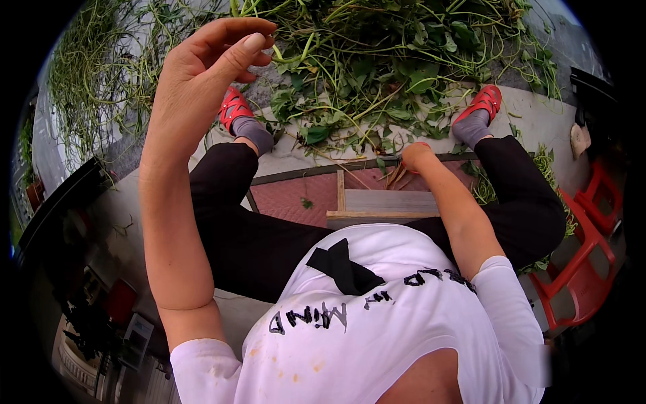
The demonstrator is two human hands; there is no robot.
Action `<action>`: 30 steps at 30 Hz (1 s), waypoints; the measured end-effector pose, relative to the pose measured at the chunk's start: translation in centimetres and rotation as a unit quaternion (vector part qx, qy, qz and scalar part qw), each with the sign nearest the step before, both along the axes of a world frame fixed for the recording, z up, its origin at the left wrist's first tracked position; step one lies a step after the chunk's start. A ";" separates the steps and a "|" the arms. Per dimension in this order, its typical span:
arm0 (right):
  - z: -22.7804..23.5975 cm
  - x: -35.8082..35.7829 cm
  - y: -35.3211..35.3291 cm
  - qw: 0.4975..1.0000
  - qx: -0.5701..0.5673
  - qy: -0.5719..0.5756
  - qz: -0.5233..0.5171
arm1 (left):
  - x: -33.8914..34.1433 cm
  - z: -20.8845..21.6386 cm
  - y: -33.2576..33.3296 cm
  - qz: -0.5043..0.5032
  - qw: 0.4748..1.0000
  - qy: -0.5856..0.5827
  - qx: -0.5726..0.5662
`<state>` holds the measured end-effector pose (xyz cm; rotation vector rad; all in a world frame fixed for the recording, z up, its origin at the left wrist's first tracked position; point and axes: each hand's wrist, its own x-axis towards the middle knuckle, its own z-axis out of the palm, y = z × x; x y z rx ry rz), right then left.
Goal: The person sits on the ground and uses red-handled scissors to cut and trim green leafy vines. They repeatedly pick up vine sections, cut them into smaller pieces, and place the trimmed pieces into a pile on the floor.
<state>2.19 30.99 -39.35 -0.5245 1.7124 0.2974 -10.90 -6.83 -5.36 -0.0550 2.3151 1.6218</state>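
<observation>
My left hand (225,57) is raised at the upper left, over the near edge of a big heap of green leafy vines (397,60). Its thumb and fingers are curled together, and a pale green stem (296,57) runs out from the fingertips into the heap. Low between my knees, my right hand (417,157) is closed, its fingers mostly turned out of sight. Bright orange edges show around that hand, but what they belong to is hidden. Thin brown dry stalks (402,178) lie just beneath it.
My feet in red shoes (486,102) stand at the heap's near edge. Long thin stems (94,87) are spread at the far left. A wooden board (383,202) and reddish tiles (296,195) lie between my legs. Red plastic chairs (582,283) stand on the right.
</observation>
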 end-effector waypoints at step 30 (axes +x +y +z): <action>5.3 -7.2 -12.5 0.929 -0.298 0.201 -0.090 | 1.7 2.1 -0.3 0.075 0.985 -0.117 0.105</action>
